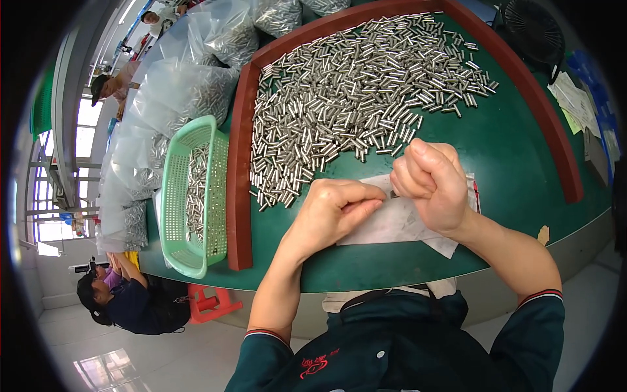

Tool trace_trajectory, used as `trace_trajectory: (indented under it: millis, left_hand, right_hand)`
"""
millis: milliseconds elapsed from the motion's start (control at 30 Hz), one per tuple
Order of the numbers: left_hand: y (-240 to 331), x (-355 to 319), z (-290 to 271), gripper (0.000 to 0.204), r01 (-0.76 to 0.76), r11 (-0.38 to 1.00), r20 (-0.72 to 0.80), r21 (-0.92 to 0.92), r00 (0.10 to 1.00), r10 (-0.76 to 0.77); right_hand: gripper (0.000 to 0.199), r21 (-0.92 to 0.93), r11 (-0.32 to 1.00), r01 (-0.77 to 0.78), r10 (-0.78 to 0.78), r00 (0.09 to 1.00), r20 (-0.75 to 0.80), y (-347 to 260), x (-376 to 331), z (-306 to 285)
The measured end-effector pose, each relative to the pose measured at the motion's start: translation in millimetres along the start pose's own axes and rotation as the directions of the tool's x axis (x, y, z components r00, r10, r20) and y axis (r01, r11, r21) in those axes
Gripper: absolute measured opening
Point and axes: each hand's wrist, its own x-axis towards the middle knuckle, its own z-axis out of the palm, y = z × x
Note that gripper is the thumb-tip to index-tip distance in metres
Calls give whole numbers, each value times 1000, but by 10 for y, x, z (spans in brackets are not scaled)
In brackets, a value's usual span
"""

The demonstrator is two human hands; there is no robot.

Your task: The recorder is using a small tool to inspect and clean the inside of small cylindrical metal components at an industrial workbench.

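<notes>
My left hand is closed, thumb and forefinger pressed together and pointing at my other hand; what they hold, if anything, is hidden. Just to its right, my right hand is curled into a fist, held a little higher. A small dark spot shows under its fingers, too small to name. Beneath both hands a whitish, smudged cloth lies on the green table. Beyond them spreads a large heap of short, shiny metal pins, its near edge close to my fingers.
A dark red wooden frame borders the heap. Left of it stands a light green basket holding more pins. Clear plastic bags of metal parts line the far left. A black fan and papers sit right. Other people work at left.
</notes>
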Motion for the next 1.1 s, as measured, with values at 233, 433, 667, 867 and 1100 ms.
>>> trace_trajectory:
  millis: [233,433,667,867,1100]
  left_hand:
    - [65,-15,-55,18,230,953,56,197,968,-245]
    - [20,-23,31,10,164,969,13,187,986,-169]
    - [19,-8,44,8,166,969,15,183,985,-171]
    - [49,-18,49,8,220,963,-12,154,975,-220]
    - [54,-12,54,8,215,965,-26,149,977,-213]
  right_hand:
    - [44,113,993,31,-32,999,5,2,-30,5]
    - [44,101,994,31,-33,999,12,54,-34,14]
    - [43,92,995,34,-36,999,24,44,-25,25]
    - [43,95,995,28,-31,999,24,69,-29,28]
    - [45,106,994,42,-44,999,19,84,-41,34]
